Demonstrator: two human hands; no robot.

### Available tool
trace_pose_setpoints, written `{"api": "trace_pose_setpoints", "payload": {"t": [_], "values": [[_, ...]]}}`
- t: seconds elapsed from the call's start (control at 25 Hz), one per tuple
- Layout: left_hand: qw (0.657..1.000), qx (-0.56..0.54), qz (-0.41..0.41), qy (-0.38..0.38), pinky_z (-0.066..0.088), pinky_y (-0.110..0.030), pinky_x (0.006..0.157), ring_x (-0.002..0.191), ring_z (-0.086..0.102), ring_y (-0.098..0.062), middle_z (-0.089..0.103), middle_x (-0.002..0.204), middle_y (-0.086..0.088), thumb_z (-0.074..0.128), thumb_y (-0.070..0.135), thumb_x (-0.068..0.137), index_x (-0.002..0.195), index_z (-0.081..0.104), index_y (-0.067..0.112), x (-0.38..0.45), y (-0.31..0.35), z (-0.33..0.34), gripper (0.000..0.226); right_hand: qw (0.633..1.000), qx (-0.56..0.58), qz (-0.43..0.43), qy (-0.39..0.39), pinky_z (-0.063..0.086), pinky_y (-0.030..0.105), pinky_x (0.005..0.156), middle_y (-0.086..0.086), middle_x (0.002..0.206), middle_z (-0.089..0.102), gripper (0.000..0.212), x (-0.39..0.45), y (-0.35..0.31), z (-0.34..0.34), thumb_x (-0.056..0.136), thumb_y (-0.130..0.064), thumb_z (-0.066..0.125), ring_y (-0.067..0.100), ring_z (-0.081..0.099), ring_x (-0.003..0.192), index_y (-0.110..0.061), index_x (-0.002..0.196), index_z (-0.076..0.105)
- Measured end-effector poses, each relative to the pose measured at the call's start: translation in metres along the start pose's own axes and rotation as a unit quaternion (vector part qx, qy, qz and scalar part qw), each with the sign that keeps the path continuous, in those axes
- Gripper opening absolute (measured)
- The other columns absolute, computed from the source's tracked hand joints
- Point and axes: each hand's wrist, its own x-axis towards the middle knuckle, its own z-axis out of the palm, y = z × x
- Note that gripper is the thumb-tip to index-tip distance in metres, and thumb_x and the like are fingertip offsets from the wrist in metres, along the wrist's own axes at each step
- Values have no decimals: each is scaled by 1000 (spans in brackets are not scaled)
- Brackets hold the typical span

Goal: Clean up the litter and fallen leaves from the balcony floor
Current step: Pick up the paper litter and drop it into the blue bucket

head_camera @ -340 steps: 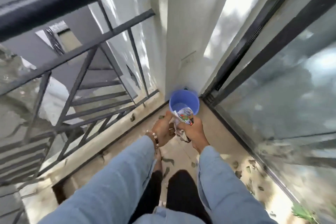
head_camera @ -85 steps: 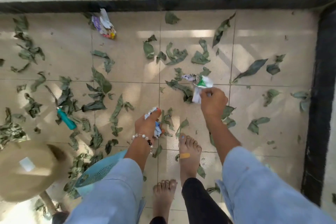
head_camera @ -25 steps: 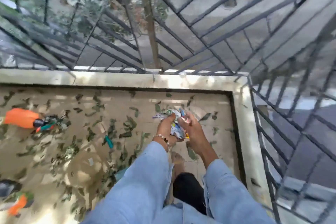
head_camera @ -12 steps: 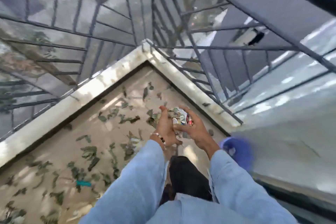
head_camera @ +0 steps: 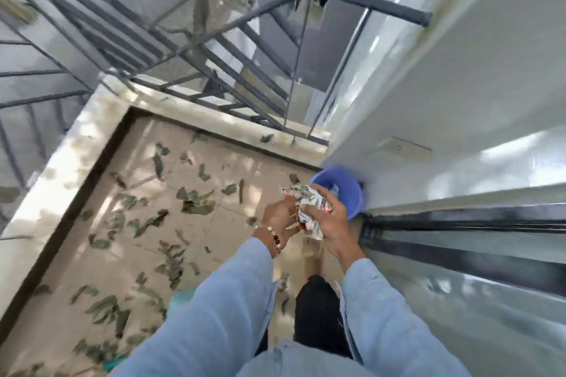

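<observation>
A crumpled bundle of printed wrappers (head_camera: 309,203) sits between both my hands, in front of me above the floor. My left hand (head_camera: 277,219) grips its left side, and my right hand (head_camera: 329,220) curls over its right side. Just beyond the bundle stands a blue bucket (head_camera: 352,193) in the corner where the white wall meets the sliding door track. Several green fallen leaves (head_camera: 196,202) lie scattered over the beige tiled balcony floor (head_camera: 92,266) to my left.
A dark metal railing (head_camera: 214,70) on a low pale kerb (head_camera: 70,156) borders the balcony at left and far side. The white wall (head_camera: 459,86) and a glass sliding door with black track (head_camera: 459,223) run along the right. A teal object (head_camera: 179,297) peeks out under my left sleeve.
My view has swung right: the blue bucket and door track have come closer to centre. Both hands still hold the wrapper bundle, now right beside the bucket.
</observation>
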Motion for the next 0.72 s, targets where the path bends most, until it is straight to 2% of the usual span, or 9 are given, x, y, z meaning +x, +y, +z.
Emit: {"api": "trace_pose_setpoints", "payload": {"t": [0.08,0.16,0.2,0.36,0.48,0.56,0.64,0.72], "values": [[999,30,-17,13,49,-24,60,67,62,-16,70,73,1,55,20,94,103,68,12,25,-10,33,19,997,48,45,39,50,56,90,23,112,67,47,30,11,-40,74,14,68,35,65,93,-19,108,67],[999,44,-28,16,50,-24,61,71,63,-16,71,86,-1,55,18,92,109,69,11,54,-21,61,23,994,70,77,44,50,57,89,19,110,68,45,62,23,-72,77,10,68,39,65,97,-23,108,68],[998,47,-34,16,50,-25,61,70,64,-15,71,86,-1,54,18,93,109,68,12,68,-26,73,22,993,73,85,42,51,56,88,19,111,68,44,80,32,-86,78,8,67,39,65,97,-21,111,68],[996,40,-72,36,52,-25,62,65,64,-14,69,80,1,47,25,99,114,65,12,167,-61,107,27,990,67,123,28,55,43,79,14,102,71,42,169,81,-136,83,5,64,29,69,82,-12,122,61],[997,32,-63,39,50,-16,46,50,64,-5,69,62,7,45,18,100,98,65,14,237,-92,111,20,985,77,148,46,57,34,70,7,95,72,36,228,124,-150,86,1,62,21,70,76,-18,117,61],[996,23,-68,57,48,-16,45,55,63,-7,68,64,8,46,14,100,90,63,18,274,-105,110,20,978,91,170,80,56,32,66,7,109,68,36,259,149,-152,89,-9,63,19,66,82,-26,119,54],[993,17,-59,96,51,-19,59,72,59,-11,69,76,8,45,12,100,96,62,22,314,-119,101,20,968,85,209,110,54,32,63,6,123,56,55,286,171,-156,90,-24,64,23,59,94,-34,138,39],[990,66,-29,121,52,-34,84,97,61,-23,68,111,-4,43,5,99,126,56,19,340,-130,88,33,955,60,246,152,52,38,71,1,124,45,65,299,181,-161,91,-30,63,27,52,106,-35,146,29]]}}
